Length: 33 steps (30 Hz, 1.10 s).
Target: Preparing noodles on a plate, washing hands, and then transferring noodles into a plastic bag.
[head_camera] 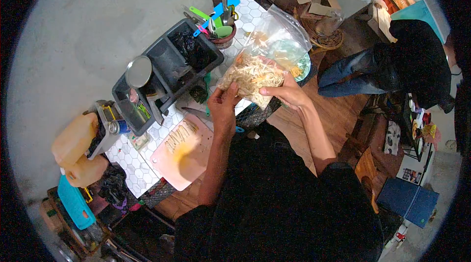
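Observation:
Both my hands hold a clear plastic bag [254,74] of pale, shredded food over the table's edge. My left hand [224,101] pinches its lower left corner between thumb and fingers. My right hand [287,92] grips the lower right side, thumb on the front. The bag's upper part is loose and see-through, lying towards a patterned plate [303,67] with yellowish food, partly hidden behind it. To the lower left, a pink cutting board [186,173] bears a row of thin, pale strips and a yellow stain. A knife [193,111] lies just beyond the board.
A dark divided bin [156,59] stands behind the board, with a round metal lid [138,71] on it. Beside it is a pot of utensils [222,41]. A can [118,127] and plastic jugs [75,138] are at the left. Another person [401,63] is at the right.

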{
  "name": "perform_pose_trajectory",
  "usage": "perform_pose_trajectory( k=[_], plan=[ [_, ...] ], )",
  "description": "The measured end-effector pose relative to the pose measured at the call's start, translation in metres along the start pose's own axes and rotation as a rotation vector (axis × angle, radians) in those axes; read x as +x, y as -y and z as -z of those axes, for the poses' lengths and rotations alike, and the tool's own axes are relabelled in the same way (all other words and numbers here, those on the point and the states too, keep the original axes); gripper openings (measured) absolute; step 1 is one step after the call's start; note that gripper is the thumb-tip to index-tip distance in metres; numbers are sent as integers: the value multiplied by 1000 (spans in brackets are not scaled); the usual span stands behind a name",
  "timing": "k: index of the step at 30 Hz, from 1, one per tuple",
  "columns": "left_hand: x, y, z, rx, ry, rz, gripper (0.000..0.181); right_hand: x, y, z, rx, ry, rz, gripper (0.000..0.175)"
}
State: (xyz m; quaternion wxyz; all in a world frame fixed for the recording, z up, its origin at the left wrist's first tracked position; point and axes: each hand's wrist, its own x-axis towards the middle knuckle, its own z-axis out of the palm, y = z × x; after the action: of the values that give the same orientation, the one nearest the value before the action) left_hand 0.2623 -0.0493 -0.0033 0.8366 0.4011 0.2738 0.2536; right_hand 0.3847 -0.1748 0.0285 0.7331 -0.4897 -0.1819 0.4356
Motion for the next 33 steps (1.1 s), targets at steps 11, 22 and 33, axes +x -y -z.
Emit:
perform_pose_trajectory(
  k=[11,22,33],
  plan=[
    [20,-8,-8,53,255,90,37,2,29,30,-466,70,59,84],
    [40,-7,-62,231,233,-178,33,6,49,50,-186,-33,111,74],
    [62,38,-170,150,361,-111,35,-3,105,157,-307,-69,193,30]
  ],
)
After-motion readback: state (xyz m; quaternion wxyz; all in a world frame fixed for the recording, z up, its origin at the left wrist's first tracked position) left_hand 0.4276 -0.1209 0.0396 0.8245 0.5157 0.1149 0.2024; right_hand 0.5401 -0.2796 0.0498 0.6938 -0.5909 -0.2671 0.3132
